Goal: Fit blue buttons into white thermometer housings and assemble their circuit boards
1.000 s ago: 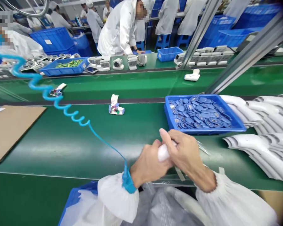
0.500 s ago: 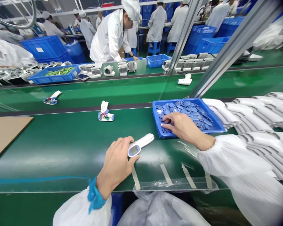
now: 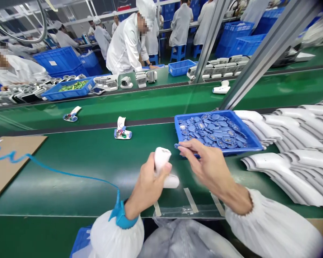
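Observation:
My left hand (image 3: pixel 148 182) is closed round a white infrared thermometer (image 3: pixel 161 161), raised above the green bench with one hollow-looking end facing up. My right hand (image 3: pixel 208 165) pinches a small blue plastic part (image 3: pixel 177 146) between thumb and fingertips, just off the near left corner of a blue tray (image 3: pixel 251 148). Many similar blue parts (image 3: pixel 215 125) fill that tray. The held part is mostly hidden by the fingers. A blue wrist strap (image 3: pixel 123 215) with a coiled cord circles my left wrist.
Stacked white housing shells (image 3: pixel 296 157) lie at the right. An opened thermometer with its circuit board showing (image 3: pixel 123 133) rests near the bench's far edge. A cardboard sheet (image 3: pixel 13 168) lies at left. A metal post (image 3: pixel 269 53) slants up at right; co-workers (image 3: pixel 130 39) stand beyond.
My right hand has come out of the tray with a blue part. My left hand has lifted and turned the thermometer, so its display no longer shows.

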A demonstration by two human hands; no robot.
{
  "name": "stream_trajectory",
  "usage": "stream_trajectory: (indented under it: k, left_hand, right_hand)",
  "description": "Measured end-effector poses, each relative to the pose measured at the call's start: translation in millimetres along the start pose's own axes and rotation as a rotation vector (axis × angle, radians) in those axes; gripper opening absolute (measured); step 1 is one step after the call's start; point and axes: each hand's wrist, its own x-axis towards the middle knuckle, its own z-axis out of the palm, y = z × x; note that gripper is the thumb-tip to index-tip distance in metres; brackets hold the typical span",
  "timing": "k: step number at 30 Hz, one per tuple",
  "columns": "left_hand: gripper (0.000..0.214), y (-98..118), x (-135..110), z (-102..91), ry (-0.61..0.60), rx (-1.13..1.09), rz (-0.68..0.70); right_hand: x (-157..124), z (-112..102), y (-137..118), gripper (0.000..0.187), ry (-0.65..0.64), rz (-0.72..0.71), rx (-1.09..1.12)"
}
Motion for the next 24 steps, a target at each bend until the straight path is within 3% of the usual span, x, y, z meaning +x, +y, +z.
stream_trajectory:
  k: [4,11,16,19,24]
  left_hand:
    - [0.027,11,3,10.8,-0.059,0.141,0.006]
    - [0.023,20,5,2.1,-0.144,0.176,0.071]
    - [0.029,21,4,0.3,-0.14,0.182,0.061]
    - [0.03,22,4,-1.5,-0.164,0.19,0.07]
    - [0.032,19,4,-0.1,-0.206,0.162,0.077]
  right_hand:
    - [-9,5,-8,0.015,-0.037,-0.015,0.106]
    - [-14,-8,-2,0.02,-0.012,-0.176,-0.027]
    - [-15,-13,-2,0.03,-0.055,-0.206,-0.037]
    - [-16,-13,-4,0.031,-0.015,-0.238,-0.025]
    - [-19,-12,-6,0.024,0.053,-0.127,-0.029]
